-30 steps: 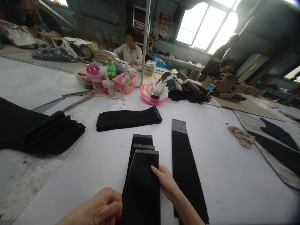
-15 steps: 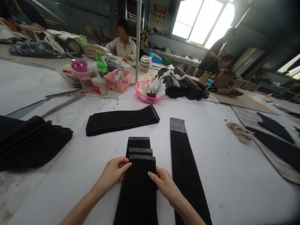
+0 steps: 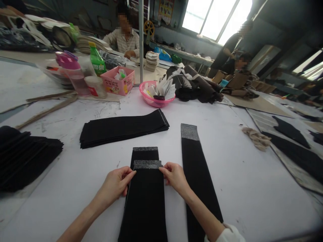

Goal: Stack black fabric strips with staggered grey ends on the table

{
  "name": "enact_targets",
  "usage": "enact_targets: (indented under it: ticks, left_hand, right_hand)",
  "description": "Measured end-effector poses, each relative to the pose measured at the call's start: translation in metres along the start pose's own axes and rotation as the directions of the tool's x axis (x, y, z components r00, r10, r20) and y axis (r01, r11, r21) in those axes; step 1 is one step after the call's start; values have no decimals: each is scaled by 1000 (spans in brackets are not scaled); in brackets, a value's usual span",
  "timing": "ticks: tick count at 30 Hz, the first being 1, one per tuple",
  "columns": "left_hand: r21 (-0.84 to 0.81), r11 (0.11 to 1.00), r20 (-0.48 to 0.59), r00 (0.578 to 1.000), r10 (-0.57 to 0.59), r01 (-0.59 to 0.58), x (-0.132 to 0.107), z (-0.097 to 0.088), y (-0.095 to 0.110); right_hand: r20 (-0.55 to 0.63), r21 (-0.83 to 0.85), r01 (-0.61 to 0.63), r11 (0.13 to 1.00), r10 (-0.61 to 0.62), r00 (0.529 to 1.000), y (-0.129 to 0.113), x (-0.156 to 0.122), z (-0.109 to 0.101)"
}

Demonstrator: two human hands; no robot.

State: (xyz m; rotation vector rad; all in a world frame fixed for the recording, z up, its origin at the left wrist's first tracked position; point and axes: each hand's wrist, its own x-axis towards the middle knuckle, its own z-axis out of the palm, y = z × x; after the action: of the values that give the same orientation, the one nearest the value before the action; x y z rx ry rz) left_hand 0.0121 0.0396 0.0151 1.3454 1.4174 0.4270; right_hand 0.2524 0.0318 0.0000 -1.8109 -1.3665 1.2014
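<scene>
A long black fabric strip (image 3: 145,201) with a speckled grey end lies in front of me, on top of other strips whose grey ends peep out beyond it. My left hand (image 3: 120,181) pinches its left edge just below the grey band. At the right corner of the same end, my right hand (image 3: 174,175) pinches the strip between thumb and fingers. To the right lies a separate pile of black strips (image 3: 199,178), their grey ends fanned in narrow steps. Farther back, a stack of black fabric pieces (image 3: 123,129) rests crosswise.
Black fabric layers (image 3: 30,158) are heaped at the left. Behind stand a pink basin (image 3: 157,101) with papers, a pink box (image 3: 118,82), a green bottle (image 3: 97,60) and a metal pole (image 3: 141,43). A beige cloth (image 3: 256,138) lies right. A person (image 3: 126,40) sits across the table.
The held strip's end has moved away from me, up to the grey band of the strip beneath. My right hand has shifted forward to its corner. The view has shifted slightly.
</scene>
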Motion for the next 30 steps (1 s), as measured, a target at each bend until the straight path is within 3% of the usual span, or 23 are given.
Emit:
enact_targets:
  ticks: [9,30]
  left_hand:
    - [100,995,-64,998,13,-6,13,-1,-4]
    - [25,996,-107,991,-79,82,17,1,-3]
  right_hand:
    - [22,-130,-66,989,70,997,-2,9,2]
    - [46,-205,-107,973,119,992,-2,15,3]
